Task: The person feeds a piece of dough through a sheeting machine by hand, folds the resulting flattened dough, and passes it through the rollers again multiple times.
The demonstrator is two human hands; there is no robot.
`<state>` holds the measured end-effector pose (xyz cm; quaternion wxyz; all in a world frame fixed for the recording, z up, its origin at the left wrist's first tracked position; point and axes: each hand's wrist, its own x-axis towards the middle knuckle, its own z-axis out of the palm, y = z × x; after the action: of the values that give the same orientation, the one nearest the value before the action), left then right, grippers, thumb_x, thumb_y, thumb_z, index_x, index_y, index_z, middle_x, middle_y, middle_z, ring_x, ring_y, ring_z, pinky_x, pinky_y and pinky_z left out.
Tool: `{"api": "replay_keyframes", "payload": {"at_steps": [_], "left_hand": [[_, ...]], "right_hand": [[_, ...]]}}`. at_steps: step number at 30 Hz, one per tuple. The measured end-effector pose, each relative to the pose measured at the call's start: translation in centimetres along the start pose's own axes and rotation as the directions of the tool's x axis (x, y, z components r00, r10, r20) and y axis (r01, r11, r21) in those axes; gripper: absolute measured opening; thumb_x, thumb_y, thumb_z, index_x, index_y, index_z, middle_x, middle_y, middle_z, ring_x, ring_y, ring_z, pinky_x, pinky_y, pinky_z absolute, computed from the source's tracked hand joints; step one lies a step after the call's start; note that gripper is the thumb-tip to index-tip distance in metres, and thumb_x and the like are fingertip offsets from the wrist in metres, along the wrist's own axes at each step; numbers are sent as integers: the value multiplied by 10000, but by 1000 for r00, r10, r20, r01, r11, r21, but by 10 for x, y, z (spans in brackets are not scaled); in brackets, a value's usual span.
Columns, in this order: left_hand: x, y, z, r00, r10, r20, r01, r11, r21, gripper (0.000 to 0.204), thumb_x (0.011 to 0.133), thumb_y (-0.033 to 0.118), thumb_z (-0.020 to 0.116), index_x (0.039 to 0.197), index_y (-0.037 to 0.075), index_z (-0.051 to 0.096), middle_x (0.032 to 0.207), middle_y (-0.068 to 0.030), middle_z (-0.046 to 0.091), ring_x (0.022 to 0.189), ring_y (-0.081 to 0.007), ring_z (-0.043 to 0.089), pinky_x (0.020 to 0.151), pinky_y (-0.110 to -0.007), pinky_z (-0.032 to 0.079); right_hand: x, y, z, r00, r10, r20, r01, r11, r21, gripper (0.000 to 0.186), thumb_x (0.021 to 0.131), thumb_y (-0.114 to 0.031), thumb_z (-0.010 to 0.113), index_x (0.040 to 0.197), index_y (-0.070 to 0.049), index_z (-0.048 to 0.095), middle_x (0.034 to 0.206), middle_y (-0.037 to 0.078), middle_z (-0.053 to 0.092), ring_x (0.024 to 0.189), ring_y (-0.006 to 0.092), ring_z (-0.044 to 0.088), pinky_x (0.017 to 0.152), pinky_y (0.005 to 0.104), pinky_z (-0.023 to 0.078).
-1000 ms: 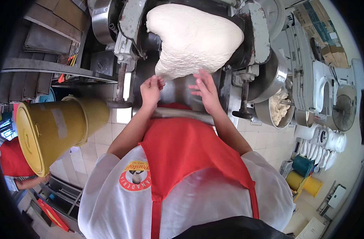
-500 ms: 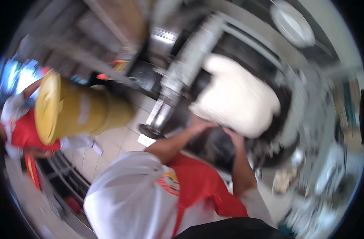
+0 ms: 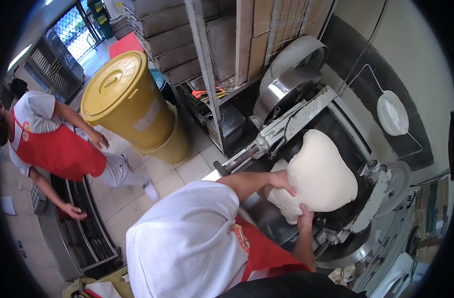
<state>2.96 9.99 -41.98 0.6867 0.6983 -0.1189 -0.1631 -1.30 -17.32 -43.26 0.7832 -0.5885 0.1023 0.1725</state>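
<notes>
A big mass of pale dough (image 3: 327, 174) lies on the dark bed of a dough roller machine (image 3: 281, 130), with a folded part hanging down toward me at its near left side. My left hand (image 3: 282, 182) is pressed to the dough's left edge, its fingers curled into the fold. Lower down and to the right, my right hand (image 3: 305, 217) grips the near edge, thumb up against the dough. Some fingers of both hands are hidden by it.
At left a co-worker in a red apron (image 3: 63, 144) stands beside a yellow lidded bin (image 3: 132, 99). A rack of trays (image 3: 170, 37) rises behind the machine. On the right wall hangs a white round dish (image 3: 391, 113) in a wire holder.
My view has swung and steadied. The dough stands more bunched up, with a fold drooping toward me. My hands have moved from beneath its near edge up onto its side.
</notes>
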Motion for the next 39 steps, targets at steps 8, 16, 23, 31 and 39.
{"api": "replay_keyframes", "payload": {"at_steps": [8,16,23,31,39], "left_hand": [[-51,122,25,879,-69,-472,164,973,165,746,705,525,886,1149,-54,728,1052,-227,761,1008,-333,744,950,-406,553],[-87,145,24,755,299,-583,-128,940,316,851,815,486,824,1438,-7,518,1359,-233,622,1247,-356,621,1063,-415,480],[-130,4,45,553,-119,-824,372,921,118,839,823,421,781,1456,-34,471,1425,-282,544,1331,-391,539,1124,-432,436],[-48,-109,65,720,-446,-532,617,762,195,1533,534,677,918,1592,-93,121,1632,-348,187,1537,-441,211,1263,-408,213],[19,-47,-18,957,-286,59,217,834,507,1276,523,672,926,1568,148,412,1604,-161,406,1514,-370,270,1262,-453,157]], "right_hand": [[-35,-48,31,946,-279,-162,295,951,87,634,959,-299,735,1452,24,500,1389,162,609,1236,296,610,1085,442,470],[-61,-100,59,869,-369,-331,304,924,-232,593,1023,-311,656,1466,46,488,1419,177,586,1262,275,592,1063,386,464],[-104,-34,45,678,-543,-496,430,840,-331,363,1007,-76,592,1346,41,534,1303,162,634,1186,229,609,935,346,519],[-44,54,13,870,90,-485,-212,956,-203,1041,798,-136,867,1615,-53,227,1428,130,555,1294,271,507,1087,401,403],[52,7,-40,951,264,159,-162,868,-469,896,722,-115,930,1499,-37,491,1516,109,505,1402,288,430,1194,399,321]]}}
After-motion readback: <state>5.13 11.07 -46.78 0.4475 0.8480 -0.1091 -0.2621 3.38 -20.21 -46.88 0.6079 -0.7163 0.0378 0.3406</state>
